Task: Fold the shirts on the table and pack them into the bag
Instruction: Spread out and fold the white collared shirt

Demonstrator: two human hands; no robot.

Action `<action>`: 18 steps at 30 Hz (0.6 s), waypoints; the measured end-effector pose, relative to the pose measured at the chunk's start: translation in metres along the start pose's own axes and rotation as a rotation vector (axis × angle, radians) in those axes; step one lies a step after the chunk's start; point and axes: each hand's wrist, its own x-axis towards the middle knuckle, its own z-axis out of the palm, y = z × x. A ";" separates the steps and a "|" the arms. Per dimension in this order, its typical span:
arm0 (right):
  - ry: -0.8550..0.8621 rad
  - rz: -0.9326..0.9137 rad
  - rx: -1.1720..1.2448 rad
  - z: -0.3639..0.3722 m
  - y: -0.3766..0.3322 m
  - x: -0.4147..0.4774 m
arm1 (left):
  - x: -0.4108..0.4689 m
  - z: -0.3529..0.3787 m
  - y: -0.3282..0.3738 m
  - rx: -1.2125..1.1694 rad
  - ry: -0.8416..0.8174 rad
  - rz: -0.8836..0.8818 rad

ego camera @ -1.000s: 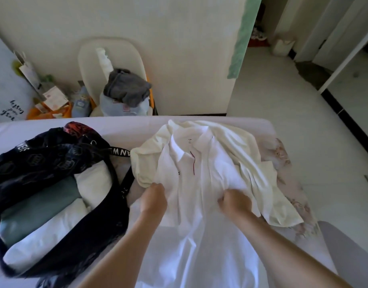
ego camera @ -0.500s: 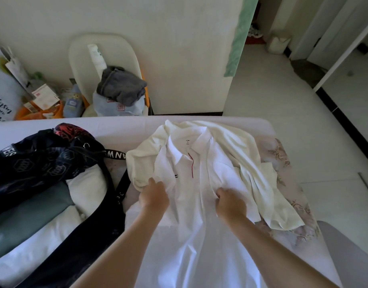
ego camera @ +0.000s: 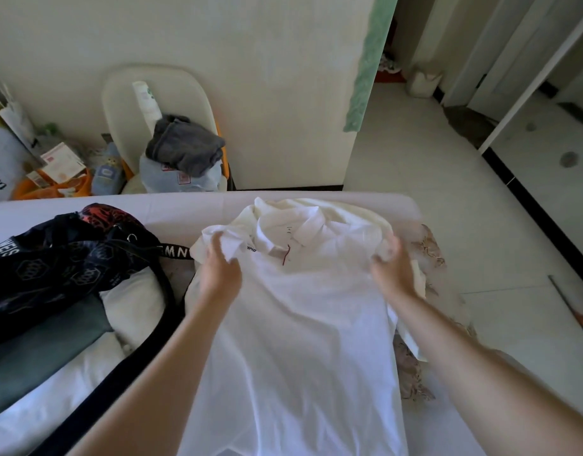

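"NING" on shirt [ego camera: 300, 324], bag strap [ego camera: 171, 252] letters unclear

Bag [ego camera: 69, 258] left of shirt [ego camera: 300, 324]; both on table [ego camera: 185, 205]

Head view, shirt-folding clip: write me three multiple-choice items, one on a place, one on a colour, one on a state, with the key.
1. Where does the black bag lie from the white polo shirt?
A. to its left
B. to its right
C. on top of it

2. The trim down the shirt's placket is:
A. blue
B. red
C. green

3. The left hand:
A. lies flat on the bag
B. hangs empty
C. grips bunched shirt fabric

Key:
1 A, the bag fills the left of the view, beside the shirt.
2 B, a thin red line shows there.
3 C, its fingers curl round crumpled fabric.
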 end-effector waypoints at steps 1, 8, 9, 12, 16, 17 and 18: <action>-0.081 -0.078 -0.041 0.011 0.011 -0.022 | -0.015 0.011 -0.008 0.024 -0.052 0.070; -0.380 -0.497 -0.356 0.024 0.108 -0.154 | -0.130 0.033 -0.061 0.168 -0.302 0.227; -0.411 -0.536 -0.365 0.016 0.115 -0.169 | -0.147 0.030 -0.065 0.179 -0.335 0.202; -0.601 -0.571 -0.469 -0.003 0.143 -0.207 | -0.188 0.028 -0.090 0.257 -0.396 0.213; -0.682 -0.589 -0.570 -0.012 0.164 -0.228 | -0.234 0.031 -0.124 0.482 -0.484 0.200; -0.629 -0.590 -0.535 -0.011 0.164 -0.229 | -0.240 0.031 -0.129 0.477 -0.482 0.175; -0.569 -0.584 -0.508 -0.011 0.161 -0.228 | -0.245 0.032 -0.131 0.449 -0.456 0.163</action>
